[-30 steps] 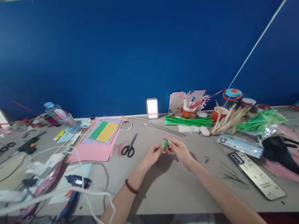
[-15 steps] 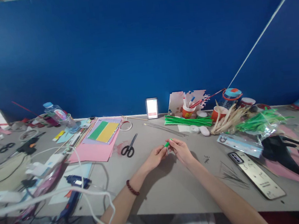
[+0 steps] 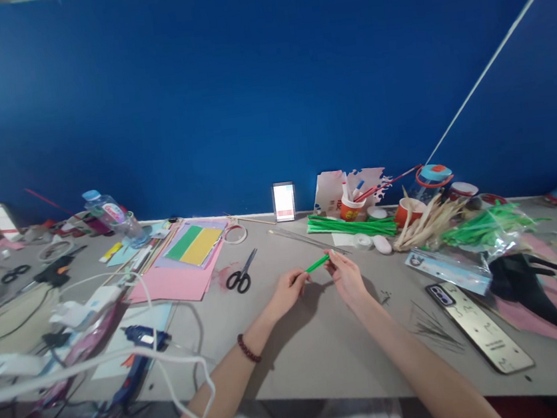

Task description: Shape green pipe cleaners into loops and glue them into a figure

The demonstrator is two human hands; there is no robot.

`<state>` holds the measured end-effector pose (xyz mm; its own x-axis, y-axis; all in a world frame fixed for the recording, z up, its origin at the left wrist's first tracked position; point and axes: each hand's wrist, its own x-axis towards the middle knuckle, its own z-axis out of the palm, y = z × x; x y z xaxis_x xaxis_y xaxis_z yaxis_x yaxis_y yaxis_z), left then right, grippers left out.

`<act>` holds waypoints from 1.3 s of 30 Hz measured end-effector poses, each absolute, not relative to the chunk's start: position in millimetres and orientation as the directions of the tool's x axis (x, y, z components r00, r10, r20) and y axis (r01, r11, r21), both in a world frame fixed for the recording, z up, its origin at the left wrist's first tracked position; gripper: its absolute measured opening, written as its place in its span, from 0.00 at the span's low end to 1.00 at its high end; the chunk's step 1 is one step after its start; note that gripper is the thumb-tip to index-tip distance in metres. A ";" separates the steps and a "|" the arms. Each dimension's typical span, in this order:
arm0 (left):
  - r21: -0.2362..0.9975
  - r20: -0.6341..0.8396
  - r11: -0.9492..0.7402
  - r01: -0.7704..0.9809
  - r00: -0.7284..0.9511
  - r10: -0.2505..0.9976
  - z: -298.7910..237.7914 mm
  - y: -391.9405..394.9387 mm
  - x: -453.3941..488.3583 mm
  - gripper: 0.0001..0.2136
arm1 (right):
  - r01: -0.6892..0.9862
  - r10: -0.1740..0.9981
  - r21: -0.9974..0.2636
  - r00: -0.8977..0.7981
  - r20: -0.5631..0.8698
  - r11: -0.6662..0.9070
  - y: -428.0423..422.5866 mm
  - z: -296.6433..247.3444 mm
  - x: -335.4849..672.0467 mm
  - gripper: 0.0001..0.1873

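A short length of green pipe cleaner (image 3: 317, 263) spans the space between my hands, slanting up to the right above the grey table. My left hand (image 3: 290, 291) pinches its lower left end with thumb and fingers. At the upper right end, the fingers of my right hand (image 3: 345, 274) are closed on it. Behind the hands lies a bundle of green pipe cleaners (image 3: 353, 225). Black-handled scissors (image 3: 242, 273) rest to the left of my left hand, apart from it.
Pink paper (image 3: 166, 285) with coloured sheets lies at left, near a blue glue gun (image 3: 142, 359) and white cables. Thin sticks (image 3: 304, 238) lie ahead. On the right are a phone (image 3: 478, 327), a plastic bag (image 3: 504, 227) and a cup of pens (image 3: 351, 209).
My hands have moved apart, the right one shifting slightly right. More of the green pipe cleaner now shows between them.
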<state>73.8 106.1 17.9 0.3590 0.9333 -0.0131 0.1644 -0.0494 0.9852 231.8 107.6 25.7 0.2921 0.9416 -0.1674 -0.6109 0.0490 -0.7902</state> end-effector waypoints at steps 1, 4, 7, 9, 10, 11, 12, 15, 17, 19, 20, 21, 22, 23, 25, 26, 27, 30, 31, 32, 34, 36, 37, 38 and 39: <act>0.984 -0.009 -0.051 0.169 0.339 0.941 17.4 108.1 72.7 0.16 | -0.615 0.936 -0.786 0.306 -0.172 0.056 108.6 25.3 233.6 0.16; 0.990 -0.015 -0.022 0.136 0.267 0.964 17.1 113.4 70.4 0.15 | -0.622 0.919 -0.779 0.349 -0.181 0.083 110.9 23.3 237.6 0.16; 0.996 -0.090 0.084 0.041 0.200 0.976 16.3 116.8 68.6 0.14 | -0.620 0.908 -0.778 0.377 -0.184 0.099 112.5 20.8 239.5 0.16; 0.985 -0.159 0.168 -0.045 0.164 0.974 15.5 118.1 66.6 0.14 | -0.622 0.906 -0.776 0.381 -0.186 0.102 112.9 19.6 239.6 0.16; 0.976 -0.186 0.199 -0.082 0.153 0.971 15.1 118.7 65.3 0.13 | -0.623 0.906 -0.775 0.380 -0.185 0.103 112.9 19.2 239.5 0.16; 0.967 -0.210 0.227 -0.115 0.145 0.967 14.9 119.1 63.9 0.13 | -0.623 0.908 -0.775 0.377 -0.182 0.104 112.8 19.0 239.2 0.16; 0.956 -0.234 0.255 -0.145 0.146 0.961 14.9 119.5 62.7 0.12 | -0.623 0.911 -0.775 0.373 -0.177 0.105 112.6 18.9 238.9 0.16; 0.910 -0.299 0.336 -0.244 0.178 0.938 15.9 120.0 60.9 0.10 | -0.611 0.920 -0.785 0.360 -0.157 0.105 111.9 19.0 238.2 0.16; 0.871 -0.322 0.363 -0.331 0.173 0.931 17.0 119.8 61.7 0.10 | -0.602 0.921 -0.792 0.359 -0.152 0.104 111.4 19.1 237.7 0.16; 0.831 -0.333 0.351 -0.432 0.118 0.935 17.7 119.6 63.3 0.09 | -0.594 0.918 -0.798 0.365 -0.156 0.101 110.6 19.4 237.0 0.16; 0.814 -0.339 0.337 -0.473 0.086 0.937 17.8 119.6 64.0 0.09 | -0.591 0.917 -0.801 0.364 -0.160 0.095 110.0 19.6 236.3 0.16; 0.800 -0.340 0.319 -0.509 0.055 0.939 17.7 119.8 64.4 0.10 | -0.590 0.918 -0.803 0.360 -0.164 0.088 109.4 19.8 235.4 0.16; 0.791 -0.335 0.298 -0.535 0.029 0.942 17.5 120.0 64.7 0.10 | -0.590 0.920 -0.804 0.353 -0.170 0.078 108.6 20.0 234.3 0.15; 0.786 -0.326 0.277 -0.552 0.011 0.945 17.3 120.4 64.7 0.10 | -0.593 0.923 -0.802 0.344 -0.175 0.069 107.8 20.0 233.0 0.16; 0.781 -0.305 0.240 -0.577 -0.016 0.952 17.1 120.9 64.5 0.10 | -0.609 0.924 -0.792 0.331 -0.191 0.055 106.5 19.4 230.0 0.17; 0.778 -0.293 0.220 -0.589 -0.029 0.956 17.2 121.0 64.5 0.10 | -0.617 0.923 -0.786 0.328 -0.200 0.049 106.2 18.5 228.6 0.17; 0.777 -0.280 0.201 -0.597 -0.042 0.959 17.4 120.9 64.5 0.11 | -0.623 0.921 -0.781 0.327 -0.211 0.042 106.1 17.2 227.4 0.17; 0.788 -0.251 0.156 -0.596 -0.079 0.965 18.4 120.4 65.5 0.12 | -0.626 0.913 -0.780 0.329 -0.241 0.020 107.4 11.4 225.3 0.16; 0.799 -0.242 0.142 -0.584 -0.098 0.965 18.6 120.4 65.9 0.11 | -0.625 0.911 -0.781 0.330 -0.249 0.013 108.2 9.2 225.0 0.15; 0.814 -0.236 0.128 -0.566 -0.121 0.964 18.6 120.7 66.2 0.11 | -0.625 0.908 -0.781 0.330 -0.257 0.007 108.8 7.1 224.7 0.14; 0.845 -0.221 0.099 -0.526 -0.176 0.959 18.3 122.0 66.2 0.10 | -0.634 0.906 -0.773 0.324 -0.273 -0.006 109.6 3.7 223.5 0.13; 0.870 -0.205 0.063 -0.489 -0.243 0.948 18.1 123.5 65.8 0.10 | -0.647 0.905 -0.762 0.311 -0.290 -0.022 109.0 1.4 220.8 0.11; 0.880 -0.197 0.045 -0.472 -0.278 0.940 18.5 124.0 65.5 0.10 | -0.650 0.907 -0.759 0.302 -0.294 -0.030 108.3 0.5 219.0 0.11; 0.892 -0.183 0.024 -0.451 -0.314 0.932 19.2 124.4 65.3 0.09 | -0.652 0.910 -0.758 0.290 -0.296 -0.038 107.4 -0.3 216.9 0.11; 0.907 -0.158 -0.003 -0.421 -0.347 0.924 20.4 124.5 65.0 0.08 | -0.654 0.912 -0.755 0.279 -0.300 -0.048 106.5 -1.1 215.1 0.11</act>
<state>65.0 124.5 20.4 -0.3469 0.9245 -0.1580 -0.4211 -0.0030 0.9070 215.1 106.5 -1.1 0.2791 0.9121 -0.3003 -0.6542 -0.0484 -0.7548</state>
